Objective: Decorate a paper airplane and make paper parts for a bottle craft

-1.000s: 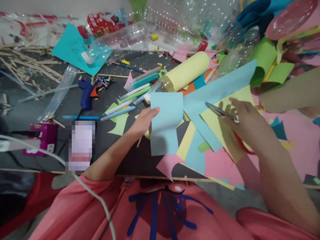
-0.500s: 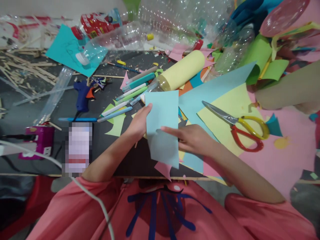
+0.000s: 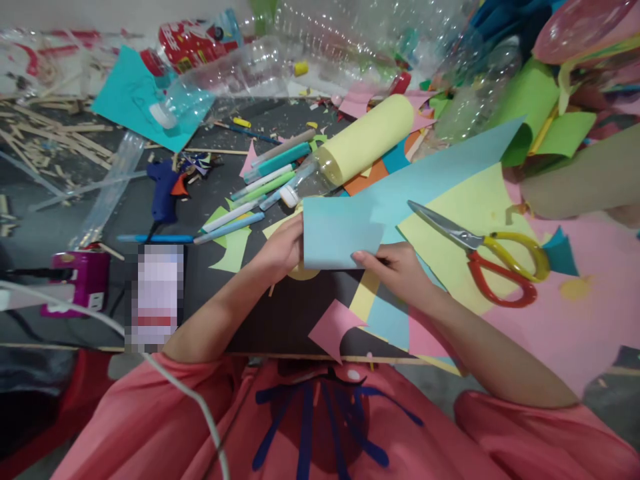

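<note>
Both hands hold one piece of light blue paper (image 3: 340, 230) above the table's near side. My left hand (image 3: 285, 248) grips its left edge, with the fingers partly hidden behind the sheet. At the lower right corner, my right hand (image 3: 395, 261) pinches the paper, thumb in front. Just beyond the sheet lies a clear plastic bottle wrapped in pale yellow paper (image 3: 373, 137), its white cap pointing toward me. Scissors (image 3: 473, 240) with one yellow and one red handle rest on yellow paper to the right of my right hand.
Several markers (image 3: 273, 175) lie left of the wrapped bottle. Farther left are a blue glue gun (image 3: 163, 190), a phone (image 3: 157, 293) and a purple power box (image 3: 75, 283). Clear bottles (image 3: 235, 73) crowd the back. Another person's arm (image 3: 585, 173) reaches in from the right.
The light blue paper has turned from upright to lying wider across, its lower edge now higher. My right hand has gone from a pointing finger on its face to pinching its corner.
</note>
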{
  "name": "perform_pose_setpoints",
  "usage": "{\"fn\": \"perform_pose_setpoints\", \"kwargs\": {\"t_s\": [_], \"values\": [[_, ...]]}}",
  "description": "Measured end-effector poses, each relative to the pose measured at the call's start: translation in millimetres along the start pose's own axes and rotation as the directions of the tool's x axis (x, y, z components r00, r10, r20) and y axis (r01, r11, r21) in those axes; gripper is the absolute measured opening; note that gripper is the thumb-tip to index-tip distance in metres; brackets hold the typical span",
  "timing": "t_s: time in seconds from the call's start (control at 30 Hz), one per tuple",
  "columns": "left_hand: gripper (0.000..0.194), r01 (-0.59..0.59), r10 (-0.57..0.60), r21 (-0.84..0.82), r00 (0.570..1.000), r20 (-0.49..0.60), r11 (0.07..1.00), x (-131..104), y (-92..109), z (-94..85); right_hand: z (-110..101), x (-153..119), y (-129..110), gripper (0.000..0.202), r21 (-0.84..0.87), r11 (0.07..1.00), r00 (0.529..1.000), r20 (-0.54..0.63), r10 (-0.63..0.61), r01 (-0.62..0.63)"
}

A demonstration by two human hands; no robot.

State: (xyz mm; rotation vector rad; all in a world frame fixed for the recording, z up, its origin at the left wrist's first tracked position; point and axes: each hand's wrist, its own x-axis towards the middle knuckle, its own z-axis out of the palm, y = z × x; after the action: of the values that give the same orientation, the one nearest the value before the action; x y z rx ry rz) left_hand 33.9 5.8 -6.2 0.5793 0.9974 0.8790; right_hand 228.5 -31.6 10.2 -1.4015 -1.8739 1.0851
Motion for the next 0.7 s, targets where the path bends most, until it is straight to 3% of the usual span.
{"fn": "perform_pose_setpoints", "kwargs": {"t_s": [0.1, 0.2, 0.37, 0.47, 0.7], "values": [[0.028, 0.011, -0.011, 0.000, 0.999, 0.047, 1.000, -1.6, -2.0, -0.1, 1.1, 1.4, 2.5, 0.071, 0.088, 0.991, 0.995, -0.009, 0.097, -0.096], [0.041, -0.043, 0.038, 0.092, 0.997, 0.060, 0.995, -4.9, -3.2, -2.3, 0.6, 2.6, 5.4, 0.071, 0.099, 0.990, 0.994, -0.011, 0.105, -0.103], [0.048, -0.108, 0.120, 0.272, 0.992, -0.028, 0.956, -5.6, -3.8, -6.4, -0.8, 4.8, 6.4, 0.066, 0.150, 0.986, 0.998, 0.015, 0.067, -0.069], [0.049, -0.099, 0.127, 0.339, 0.990, -0.061, 0.936, -3.8, -3.9, -8.7, -1.0, 5.2, 7.1, 0.063, 0.231, 0.971, 0.996, -0.044, 0.073, -0.061], [0.048, -0.248, 0.226, 0.510, 0.968, 0.107, 0.824, -4.8, 1.3, -10.2, 4.8, 7.9, 15.3, 0.048, 0.432, 0.899, 0.971, -0.173, 0.163, -0.074]]}}
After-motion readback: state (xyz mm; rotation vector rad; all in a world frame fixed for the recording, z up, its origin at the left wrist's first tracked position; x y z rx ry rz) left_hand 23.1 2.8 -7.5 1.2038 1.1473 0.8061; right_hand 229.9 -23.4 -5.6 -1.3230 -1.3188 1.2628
